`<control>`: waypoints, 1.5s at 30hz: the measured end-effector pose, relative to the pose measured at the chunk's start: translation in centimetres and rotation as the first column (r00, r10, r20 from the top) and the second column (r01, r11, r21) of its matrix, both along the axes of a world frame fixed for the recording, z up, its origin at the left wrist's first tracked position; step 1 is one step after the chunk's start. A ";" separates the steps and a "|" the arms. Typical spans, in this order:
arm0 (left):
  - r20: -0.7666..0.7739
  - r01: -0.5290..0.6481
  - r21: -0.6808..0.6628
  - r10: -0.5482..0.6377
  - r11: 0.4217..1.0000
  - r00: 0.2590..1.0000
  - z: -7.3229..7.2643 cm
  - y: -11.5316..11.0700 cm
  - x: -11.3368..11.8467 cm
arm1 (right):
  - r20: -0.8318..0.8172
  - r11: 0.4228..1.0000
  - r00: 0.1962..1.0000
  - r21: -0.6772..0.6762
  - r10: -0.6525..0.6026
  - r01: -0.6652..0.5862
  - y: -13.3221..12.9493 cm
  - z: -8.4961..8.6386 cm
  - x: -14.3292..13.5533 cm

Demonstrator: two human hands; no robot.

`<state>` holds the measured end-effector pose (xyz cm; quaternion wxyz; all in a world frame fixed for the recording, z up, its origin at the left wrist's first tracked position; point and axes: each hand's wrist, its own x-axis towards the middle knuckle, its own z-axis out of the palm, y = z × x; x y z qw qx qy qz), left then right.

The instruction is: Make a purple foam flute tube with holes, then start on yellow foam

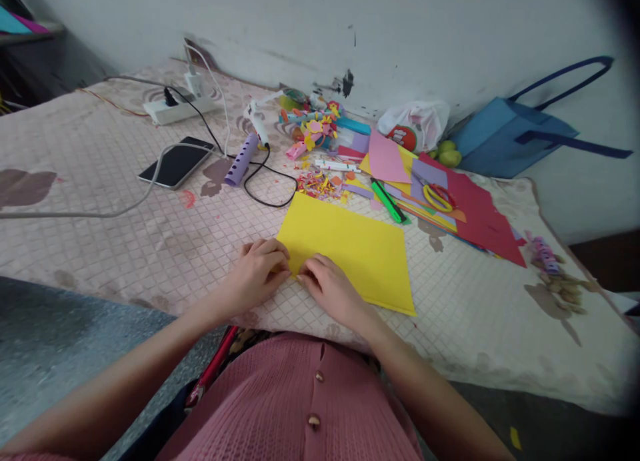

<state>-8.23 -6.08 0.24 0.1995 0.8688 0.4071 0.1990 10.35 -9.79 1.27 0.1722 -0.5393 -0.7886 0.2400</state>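
Observation:
A yellow sheet of paper lies flat on the table in front of me, its near edge looking narrowly folded or creased. At its near left corner my left hand has the fingers curled and pinched on the sheet. My right hand is just beside it, thumb and fingers pinched on the near edge. The fingertips of both hands almost meet. A green craft knife rests just past the sheet's far right edge.
Paper scraps lie beyond the sheet. Farther right are coloured papers, scissors and a blue bag. To the left are a purple perforated paper tube, a glue gun, a tablet, a power strip and cables.

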 end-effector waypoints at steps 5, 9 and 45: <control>-0.025 -0.014 -0.002 0.014 1.000 1.000 0.1 0.0 0.2 | 0.092 0.998 0.995 0.055 -0.047 0.042 -0.1 -0.5 -0.6; -0.020 -0.029 0.024 0.029 0.999 0.999 -0.2 0.0 0.0 | 0.123 0.996 0.991 0.080 -0.047 0.037 -0.1 -0.7 -0.8; 0.000 -0.241 0.078 0.242 0.967 0.970 -1.2 0.1 -2.5 | 0.153 0.981 0.978 0.153 -0.145 0.122 -0.4 -0.9 -1.5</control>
